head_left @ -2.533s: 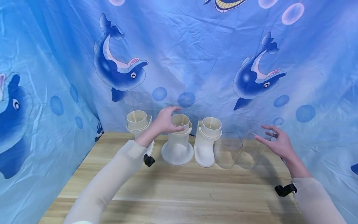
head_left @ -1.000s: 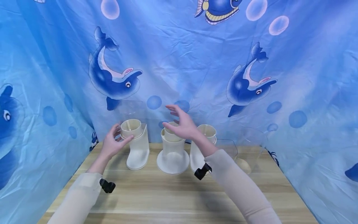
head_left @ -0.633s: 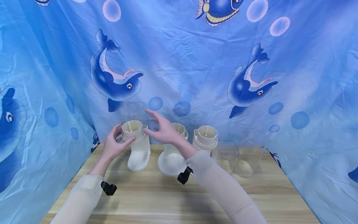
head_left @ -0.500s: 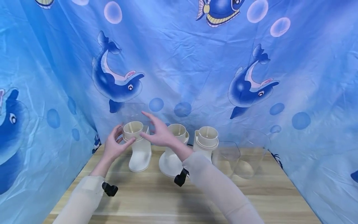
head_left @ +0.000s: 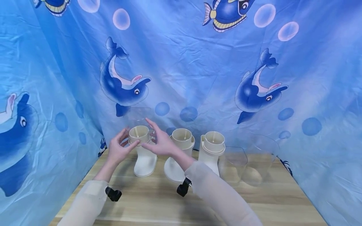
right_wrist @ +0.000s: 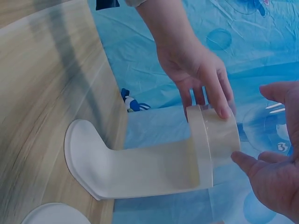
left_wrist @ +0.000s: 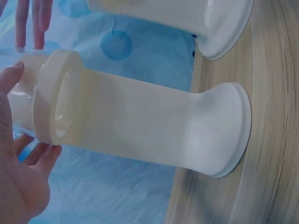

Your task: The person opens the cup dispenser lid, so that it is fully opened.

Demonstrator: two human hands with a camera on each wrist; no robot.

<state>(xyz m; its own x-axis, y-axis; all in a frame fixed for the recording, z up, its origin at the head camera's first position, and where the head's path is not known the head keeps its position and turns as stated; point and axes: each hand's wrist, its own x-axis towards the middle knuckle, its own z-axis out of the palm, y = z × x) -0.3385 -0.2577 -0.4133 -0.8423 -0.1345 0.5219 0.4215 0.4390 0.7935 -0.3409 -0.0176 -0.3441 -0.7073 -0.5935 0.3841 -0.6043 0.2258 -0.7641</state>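
Relative to the frame 2.5 s earlier, both hands are found shifted to the scene's left: the left hand (head_left: 117, 150) had been seen at the middle stand (head_left: 172, 169), the right hand (head_left: 162, 141) near the jars (head_left: 233, 163) at right. The left stand (head_left: 145, 163), upright on the table (head_left: 147, 201), is now flanked by both. Its cup (head_left: 138, 133) is gripped from the left by the left hand, thumb on the near side; whether cup or clear jar (head_left: 138, 115) is touched cannot be told. The right hand is held wide at the cup's right side, fingertips at or just beside it; contact is uncertain. The jar is seen above the cup. All three stands are left in the same order, the right stand (head_left: 207, 160) beside the jars. A patterned curtain (head_left: 192, 69) is hung behind. In the right wrist view, a pale mark is seen by the jar, too small to be read.
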